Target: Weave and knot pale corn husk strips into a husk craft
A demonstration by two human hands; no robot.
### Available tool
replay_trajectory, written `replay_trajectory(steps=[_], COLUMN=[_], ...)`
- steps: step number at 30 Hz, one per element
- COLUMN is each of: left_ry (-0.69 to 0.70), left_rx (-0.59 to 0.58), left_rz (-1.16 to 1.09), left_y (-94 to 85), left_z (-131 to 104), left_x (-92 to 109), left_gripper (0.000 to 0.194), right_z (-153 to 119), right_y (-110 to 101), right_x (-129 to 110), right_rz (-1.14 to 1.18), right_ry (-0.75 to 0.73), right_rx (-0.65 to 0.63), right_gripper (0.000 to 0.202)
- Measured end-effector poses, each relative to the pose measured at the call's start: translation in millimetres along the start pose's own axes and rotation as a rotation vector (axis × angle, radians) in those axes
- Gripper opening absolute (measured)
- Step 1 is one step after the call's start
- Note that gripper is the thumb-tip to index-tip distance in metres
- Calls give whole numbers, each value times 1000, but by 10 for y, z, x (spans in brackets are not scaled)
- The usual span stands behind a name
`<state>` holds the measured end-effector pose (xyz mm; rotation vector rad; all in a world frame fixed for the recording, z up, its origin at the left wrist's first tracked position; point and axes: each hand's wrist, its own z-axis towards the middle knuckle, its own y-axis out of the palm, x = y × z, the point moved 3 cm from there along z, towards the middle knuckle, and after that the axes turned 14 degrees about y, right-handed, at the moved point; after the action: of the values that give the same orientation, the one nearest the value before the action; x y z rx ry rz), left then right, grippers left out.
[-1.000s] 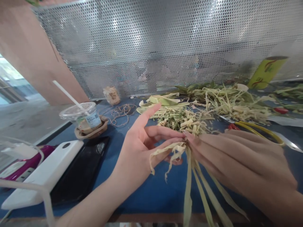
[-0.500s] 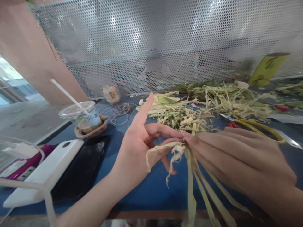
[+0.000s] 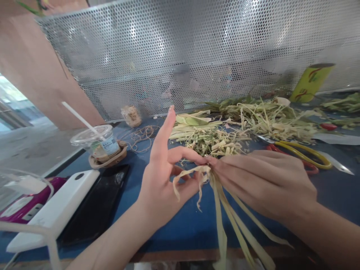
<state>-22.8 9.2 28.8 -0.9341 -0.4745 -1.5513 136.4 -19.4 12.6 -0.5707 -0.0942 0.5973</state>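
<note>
Mid-frame, my left hand [image 3: 160,183] and right hand [image 3: 261,183] pinch the pale strips [image 3: 221,232] together at their gathered end, fingertips meeting; the long tails fan out toward the bottom edge, right of centre, and short curled ends dangle left of the pinch. I hold them only by the tips, so if either pinch slackens, a strip could slide out and the bunch splay. The thin curled ends look dry, so a hard tug might tear them. If I drop anything forward, it could mix with the clippings [image 3: 216,140] just above my fingers. Compared with half a second ago, my hands and the strips sit a little further left, my raised left finger stands straighter, and more of the red handle [image 3: 312,169] shows beyond my right knuckles.
</note>
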Motion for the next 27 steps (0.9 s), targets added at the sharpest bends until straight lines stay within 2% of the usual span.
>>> replay_trajectory(steps=[3,5,7,10,14,18,20,25,27], left_ry=[194,251,257,250,193,153,167,316,283], left_rx=[6,-42,-110,-63,-36,-69,-55,21,17], left_rz=[131,198,247,238,227,257,272,305,324], left_y=[3,19,40,30,10,-2,-6,-20,-23], left_z=[-19,-35,-48,-51,-25,-4,-9,-28,-19], left_x=[34,14,-30,-74,-55,-9,-13,-40,-45], left_gripper=[85,79,76,75,65,85,88,74,68], right_z=[20,50,80,98,85,97,116,161,165], right_y=[-12,-11,-4,28,69,84,87,101,109], right_x=[-39,-63,-79,-85,-42,2,11,25,41], right_rz=[-77,-132,-163,-109,103,335,429,530,514], right_ry=[-85,-96,-74,-32,81,178,209,314,368], right_rx=[70,100,109,20,-127,-173,-193,-245,-241], right_gripper=[14,6,6,15,15,16,15,13,12])
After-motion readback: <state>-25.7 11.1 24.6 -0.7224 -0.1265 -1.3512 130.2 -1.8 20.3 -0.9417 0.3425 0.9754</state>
